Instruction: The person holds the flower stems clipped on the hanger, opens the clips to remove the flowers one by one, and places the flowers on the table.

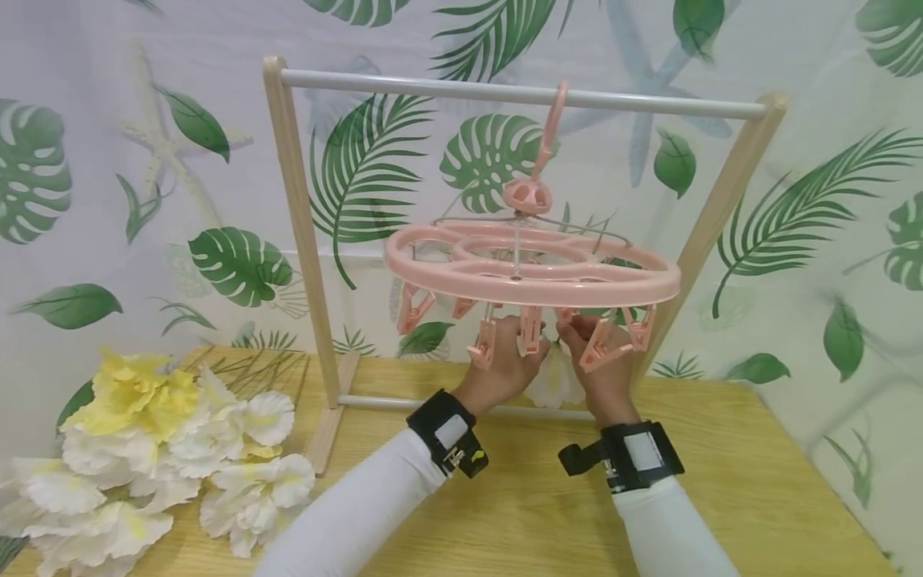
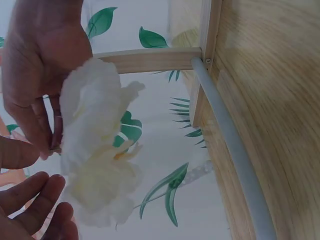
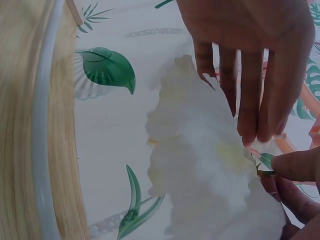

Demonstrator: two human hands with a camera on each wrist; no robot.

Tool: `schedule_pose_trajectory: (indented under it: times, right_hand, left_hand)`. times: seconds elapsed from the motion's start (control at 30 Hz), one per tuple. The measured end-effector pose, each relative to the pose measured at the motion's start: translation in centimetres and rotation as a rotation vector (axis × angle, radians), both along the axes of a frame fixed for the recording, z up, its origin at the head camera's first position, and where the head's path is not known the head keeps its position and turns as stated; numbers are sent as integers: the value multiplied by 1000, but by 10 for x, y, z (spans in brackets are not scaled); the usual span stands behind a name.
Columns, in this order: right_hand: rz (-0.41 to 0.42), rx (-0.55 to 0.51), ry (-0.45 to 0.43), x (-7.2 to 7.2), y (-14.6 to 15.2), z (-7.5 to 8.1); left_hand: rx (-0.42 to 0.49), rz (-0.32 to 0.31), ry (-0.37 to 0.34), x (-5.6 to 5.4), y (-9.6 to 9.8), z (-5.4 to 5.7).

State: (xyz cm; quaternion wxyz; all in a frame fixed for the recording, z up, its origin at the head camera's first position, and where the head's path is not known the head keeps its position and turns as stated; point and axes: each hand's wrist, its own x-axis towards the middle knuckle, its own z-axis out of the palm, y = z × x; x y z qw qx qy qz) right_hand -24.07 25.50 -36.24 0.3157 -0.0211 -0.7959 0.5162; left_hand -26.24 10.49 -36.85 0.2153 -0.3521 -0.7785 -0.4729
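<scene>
My right hand (image 1: pixel 602 361) pinches the short green stem of a white artificial flower (image 1: pixel 555 383) between thumb and fingers, below the pink clip hanger (image 1: pixel 534 288). In the right wrist view the stem (image 3: pixel 265 167) shows at my right thumb tip. My left hand (image 1: pixel 508 361) is beside it, its fingers (image 3: pixel 248 100) extended, their tips close to the stem. In the left wrist view the left thumb (image 2: pixel 17 152) stands apart from the fingers. The white petals (image 2: pixel 100 150) hang below the hands. Pink clips (image 1: pixel 531 330) dangle from the ring and partly cover both hands.
The hanger hooks over the white top bar (image 1: pixel 433 86) of a wooden stand (image 1: pixel 299 216). A lower bar (image 1: pixel 382 402) crosses behind the forearms. White and yellow artificial flowers (image 1: pixel 137 393) lie in a pile at the left of the wooden table (image 1: pixel 757 481). Leaf-patterned cloth covers the wall.
</scene>
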Motion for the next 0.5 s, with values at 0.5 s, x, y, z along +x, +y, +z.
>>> schedule_pose_trajectory:
  times: [0.5]
  right_hand:
    - [12, 42, -104, 0, 1, 7]
  left_hand:
    - [88, 52, 175, -27, 30, -3]
